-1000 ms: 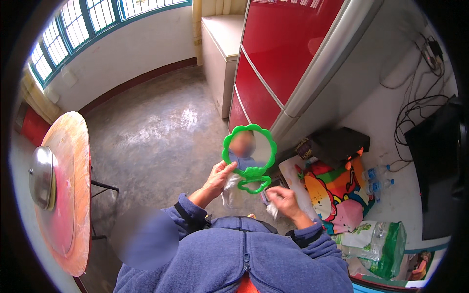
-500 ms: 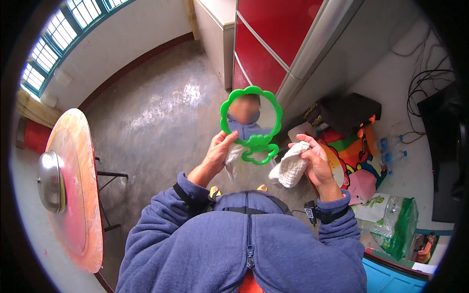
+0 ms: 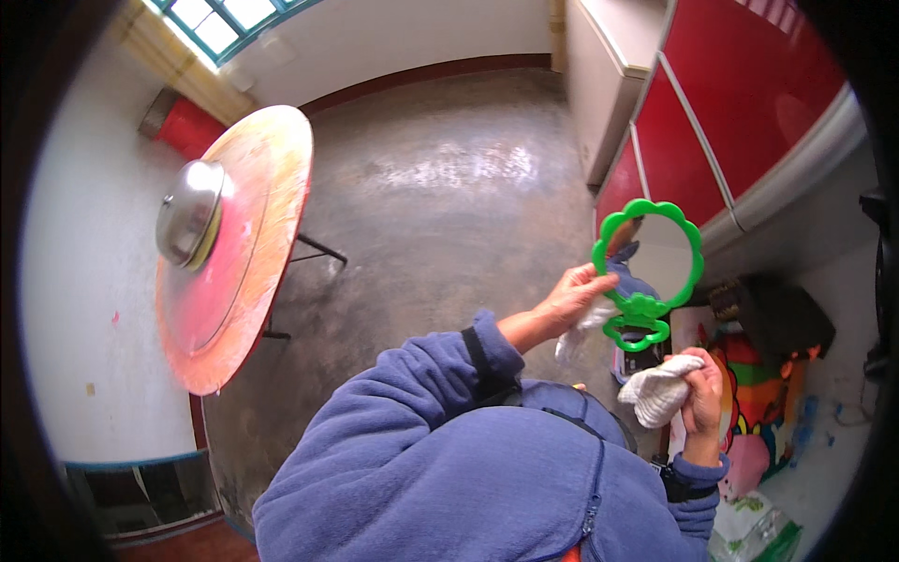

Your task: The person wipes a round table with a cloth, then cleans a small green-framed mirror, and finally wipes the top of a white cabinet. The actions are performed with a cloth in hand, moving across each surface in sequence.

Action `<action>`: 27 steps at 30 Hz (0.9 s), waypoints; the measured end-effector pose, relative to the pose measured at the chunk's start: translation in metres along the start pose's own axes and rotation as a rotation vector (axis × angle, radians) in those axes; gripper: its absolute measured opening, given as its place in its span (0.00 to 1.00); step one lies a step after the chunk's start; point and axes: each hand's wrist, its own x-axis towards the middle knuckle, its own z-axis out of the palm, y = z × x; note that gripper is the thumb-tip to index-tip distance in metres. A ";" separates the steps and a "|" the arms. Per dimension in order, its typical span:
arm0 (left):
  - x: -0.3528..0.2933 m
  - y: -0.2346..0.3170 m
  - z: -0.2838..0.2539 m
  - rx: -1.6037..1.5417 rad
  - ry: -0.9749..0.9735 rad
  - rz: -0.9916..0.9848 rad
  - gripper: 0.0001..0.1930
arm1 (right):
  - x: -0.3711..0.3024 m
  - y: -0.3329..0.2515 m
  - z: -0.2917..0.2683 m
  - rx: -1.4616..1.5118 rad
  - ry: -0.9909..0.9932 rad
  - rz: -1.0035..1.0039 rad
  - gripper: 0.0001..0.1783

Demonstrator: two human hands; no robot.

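Left hand (image 3: 573, 300) grips the green-framed mirror (image 3: 659, 260) by its lower-left edge, right hand (image 3: 703, 395) clutches white cloth (image 3: 653, 392) (gathered, not yet on the glass (image 3: 670, 245))!

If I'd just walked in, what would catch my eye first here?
Probably the bright green flower-shaped mirror, right of centre, held in the left hand, with a whitish cloth in the right hand below it. Next might come the round orange-pink table at left, bearing a domed metal lid, and the glossy red panels at upper right.
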 end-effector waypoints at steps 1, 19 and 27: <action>-0.001 -0.001 -0.001 -0.009 0.004 -0.012 0.09 | 0.001 0.001 0.001 -0.002 -0.008 0.016 0.14; -0.006 -0.008 -0.015 0.021 0.034 0.045 0.14 | 0.014 -0.007 0.016 -0.057 -0.100 0.125 0.16; -0.013 -0.014 -0.011 0.065 0.081 -0.086 0.12 | 0.030 -0.045 0.054 -0.060 0.031 -0.309 0.15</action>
